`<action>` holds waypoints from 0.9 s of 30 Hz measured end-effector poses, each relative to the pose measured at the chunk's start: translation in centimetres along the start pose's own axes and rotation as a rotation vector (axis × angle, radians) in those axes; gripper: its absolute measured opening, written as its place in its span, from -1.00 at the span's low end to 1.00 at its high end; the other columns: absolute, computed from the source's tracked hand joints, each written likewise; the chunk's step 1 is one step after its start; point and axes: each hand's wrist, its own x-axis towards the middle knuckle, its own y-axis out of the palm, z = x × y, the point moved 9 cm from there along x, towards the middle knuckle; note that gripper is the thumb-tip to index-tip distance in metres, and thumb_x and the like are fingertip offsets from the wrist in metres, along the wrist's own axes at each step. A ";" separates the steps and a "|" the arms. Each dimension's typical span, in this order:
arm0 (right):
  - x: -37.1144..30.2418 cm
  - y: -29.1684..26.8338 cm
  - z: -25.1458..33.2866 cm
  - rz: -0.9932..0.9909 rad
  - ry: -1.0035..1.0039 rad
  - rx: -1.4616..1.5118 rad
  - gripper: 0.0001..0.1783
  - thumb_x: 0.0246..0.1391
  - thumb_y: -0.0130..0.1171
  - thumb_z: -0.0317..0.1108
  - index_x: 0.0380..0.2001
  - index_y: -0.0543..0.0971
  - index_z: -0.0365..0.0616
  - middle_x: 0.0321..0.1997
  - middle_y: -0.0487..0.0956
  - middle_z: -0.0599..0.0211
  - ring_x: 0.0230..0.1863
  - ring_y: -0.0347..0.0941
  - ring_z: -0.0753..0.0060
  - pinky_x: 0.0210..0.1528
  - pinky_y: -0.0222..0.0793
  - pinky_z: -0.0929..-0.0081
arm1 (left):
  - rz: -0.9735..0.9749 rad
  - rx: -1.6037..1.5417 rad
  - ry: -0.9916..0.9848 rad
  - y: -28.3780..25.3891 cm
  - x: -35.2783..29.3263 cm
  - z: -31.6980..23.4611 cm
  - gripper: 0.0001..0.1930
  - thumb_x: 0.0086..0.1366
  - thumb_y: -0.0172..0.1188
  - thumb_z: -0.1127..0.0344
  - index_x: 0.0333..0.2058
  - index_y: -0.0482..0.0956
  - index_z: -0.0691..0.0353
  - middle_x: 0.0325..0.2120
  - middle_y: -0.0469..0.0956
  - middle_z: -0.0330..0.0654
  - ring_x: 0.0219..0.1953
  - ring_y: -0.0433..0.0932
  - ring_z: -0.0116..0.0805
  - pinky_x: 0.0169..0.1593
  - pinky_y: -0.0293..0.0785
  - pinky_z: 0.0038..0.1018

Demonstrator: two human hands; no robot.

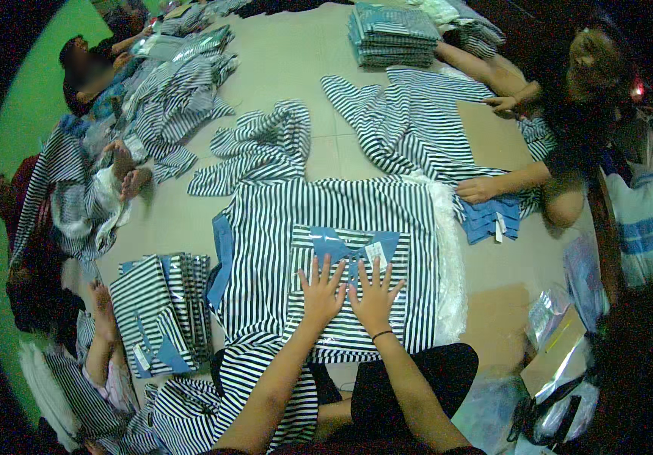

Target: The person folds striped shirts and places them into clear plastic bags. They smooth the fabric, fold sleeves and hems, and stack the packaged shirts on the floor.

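A folded black-and-white striped shirt with a blue collar, sealed in a clear plastic bag (326,243), lies in front of me. My left hand (322,294) rests flat on its left half, fingers spread. Beside it, my right hand (373,297) presses flat on the right half, a dark band round that wrist. A white tag (374,252) shows just above the right fingertips. Underneath spreads a larger striped garment (258,227) with a blue edge at its left and white lace (449,265) along its right.
Left of me leans a stack of bagged striped shirts (163,315). A co-worker at the right holds brown cardboard (491,135) on a striped garment. Another stack of bagged shirts (391,36) stands at the back. Plastic bags (561,356) lie at the lower right; people sit along the left.
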 end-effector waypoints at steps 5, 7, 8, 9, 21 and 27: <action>0.1 0.7 0.1 -0.009 -0.030 -0.072 -0.38 -0.09 -0.10 -0.07 0.11 0.10 0.15 0.23 -0.09 0.21 0.23 -0.31 -0.06 0.04 -0.55 -0.31 | 0.039 -0.110 -0.014 0.8 -0.1 0.6 -0.46 0.06 -0.07 0.12 0.07 0.11 -0.12 0.13 -0.03 -0.13 0.17 -0.14 -0.05 0.08 -0.36 0.10; 0.0 0.7 0.2 -0.035 -0.033 -0.128 -0.38 -0.08 -0.11 -0.07 0.11 0.09 0.13 0.23 -0.08 0.25 0.23 -0.30 -0.02 0.06 -0.54 -0.28 | 0.004 -0.141 -0.007 0.7 -0.2 0.6 -0.47 0.06 -0.06 0.12 0.06 0.14 -0.12 0.12 -0.02 -0.14 0.17 -0.12 -0.06 0.09 -0.34 0.10; 0.0 0.9 0.2 -0.024 -0.030 -0.137 -0.39 -0.07 -0.12 -0.07 0.11 0.10 0.13 0.23 -0.09 0.25 0.24 -0.30 -0.01 0.06 -0.53 -0.27 | 0.011 -0.143 -0.018 0.8 -0.2 0.6 -0.48 0.07 -0.07 0.11 0.06 0.14 -0.11 0.12 -0.02 -0.14 0.17 -0.11 -0.06 0.09 -0.33 0.09; 0.1 0.9 0.2 -0.037 -0.019 -0.172 -0.40 -0.06 -0.13 -0.07 0.10 0.10 0.13 0.23 -0.09 0.26 0.24 -0.30 0.01 0.06 -0.52 -0.27 | -0.044 -0.119 -0.001 0.3 -0.2 0.5 -0.49 0.07 -0.07 0.10 0.06 0.15 -0.11 0.12 -0.02 -0.14 0.17 -0.11 -0.07 0.09 -0.33 0.09; -4.8 -1.1 -10.4 -0.151 0.445 0.206 -0.52 -0.06 -0.01 -0.17 -0.20 0.31 -0.41 -0.13 0.33 -0.07 -0.07 0.22 0.00 0.01 0.10 0.33 | -0.168 -0.304 -0.814 -2.1 -6.2 9.3 -0.42 -0.10 0.18 0.08 -0.19 0.26 0.37 -0.28 0.31 0.08 -0.21 0.29 -0.01 -0.16 0.24 -0.27; -3.2 -5.3 -7.9 -0.165 0.357 0.440 -0.58 -0.09 0.04 -0.28 -0.23 0.30 -0.39 -0.17 0.34 -0.03 -0.10 0.23 0.11 -0.02 0.08 0.43 | 0.051 -0.692 -0.725 -2.5 -5.0 11.4 -0.57 -0.20 0.22 0.21 -0.33 0.38 0.32 -0.42 0.43 0.01 -0.32 0.40 -0.10 -0.24 0.31 -0.34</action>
